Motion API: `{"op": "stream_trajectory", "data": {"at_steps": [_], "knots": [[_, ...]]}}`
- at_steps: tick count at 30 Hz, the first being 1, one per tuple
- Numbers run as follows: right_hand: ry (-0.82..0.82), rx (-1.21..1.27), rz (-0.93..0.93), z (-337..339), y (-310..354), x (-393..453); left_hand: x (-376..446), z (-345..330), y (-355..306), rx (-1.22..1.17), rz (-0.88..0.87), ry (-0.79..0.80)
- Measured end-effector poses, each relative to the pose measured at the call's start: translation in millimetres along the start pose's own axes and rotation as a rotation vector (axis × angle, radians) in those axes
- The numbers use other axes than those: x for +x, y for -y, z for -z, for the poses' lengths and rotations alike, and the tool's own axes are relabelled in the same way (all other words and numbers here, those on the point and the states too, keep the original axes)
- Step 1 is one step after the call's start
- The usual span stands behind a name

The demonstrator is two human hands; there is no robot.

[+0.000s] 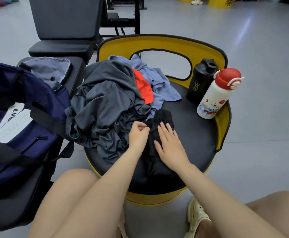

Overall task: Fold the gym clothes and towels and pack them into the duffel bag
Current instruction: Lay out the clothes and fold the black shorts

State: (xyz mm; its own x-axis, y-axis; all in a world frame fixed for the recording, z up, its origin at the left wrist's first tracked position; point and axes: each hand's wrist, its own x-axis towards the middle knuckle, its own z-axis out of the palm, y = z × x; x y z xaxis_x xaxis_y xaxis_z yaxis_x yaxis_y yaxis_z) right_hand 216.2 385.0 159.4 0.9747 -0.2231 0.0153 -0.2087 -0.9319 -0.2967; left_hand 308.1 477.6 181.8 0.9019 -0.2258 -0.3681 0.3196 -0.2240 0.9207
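Observation:
A black garment [159,162] lies on the round black seat of a yellow barrel chair [197,140]. My left hand [138,134] pinches its upper edge with curled fingers. My right hand [169,145] rests flat on it, fingers straight. Behind the garment is a heap of clothes: a dark grey piece [104,107], a red piece [143,86] and a light blue piece [159,81]. The navy duffel bag [20,124] stands open on a black bench to the left, with a grey-blue cloth [49,69] at its far end.
A black shaker bottle [200,83] and a white bottle with a red lid [215,95] stand at the seat's right side. A black gym bench [63,31] is behind. My knees and a cream clog [197,215] are below, on the grey floor.

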Motion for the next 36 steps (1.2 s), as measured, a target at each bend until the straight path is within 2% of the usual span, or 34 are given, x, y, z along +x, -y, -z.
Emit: {"op": "stream_trajectory", "data": {"at_steps": [2, 5, 11, 15, 18, 22, 24, 31, 34, 36], "knots": [[-0.016, -0.081, 0.043, -6.5, -0.3, -0.7, -0.4, 4.8, 2.3, 0.139, -0.117, -0.07], [-0.022, -0.18, 0.089, -11.5, 0.1, 0.9, 0.8, 5.9, 7.0, 0.363, -0.164, -0.043], [0.19, -0.19, 0.201, -8.4, -4.6, -1.6, 2.4, 4.8, 5.3, 0.205, -0.085, 0.135], [0.255, -0.156, 0.218, -2.8, -8.3, -4.8, 7.3, 0.7, 4.4, 0.234, -0.118, 0.196], [0.247, -0.158, 0.221, -2.3, -7.9, -5.6, 14.7, -3.9, 1.1, 0.315, -0.167, 0.114], [0.241, -0.161, 0.238, -2.2, -8.2, -5.8, 15.5, -15.3, -5.4, 0.611, -0.262, -0.013], [0.219, -0.159, 0.262, -2.8, -9.1, -5.4, 19.8, -17.7, -8.8, 0.659, -0.286, -0.047], [0.296, -0.149, 0.36, 21.9, -35.8, 1.3, 33.4, -10.6, -2.8, 0.335, -0.084, -0.108], [0.421, -0.179, 0.283, 47.4, -54.0, 11.5, 29.8, -10.8, -0.6, 0.272, -0.025, -0.093], [0.415, -0.079, 0.161, 57.1, -58.8, 13.4, 26.2, -9.4, 0.2, 0.376, -0.06, -0.109]]}}
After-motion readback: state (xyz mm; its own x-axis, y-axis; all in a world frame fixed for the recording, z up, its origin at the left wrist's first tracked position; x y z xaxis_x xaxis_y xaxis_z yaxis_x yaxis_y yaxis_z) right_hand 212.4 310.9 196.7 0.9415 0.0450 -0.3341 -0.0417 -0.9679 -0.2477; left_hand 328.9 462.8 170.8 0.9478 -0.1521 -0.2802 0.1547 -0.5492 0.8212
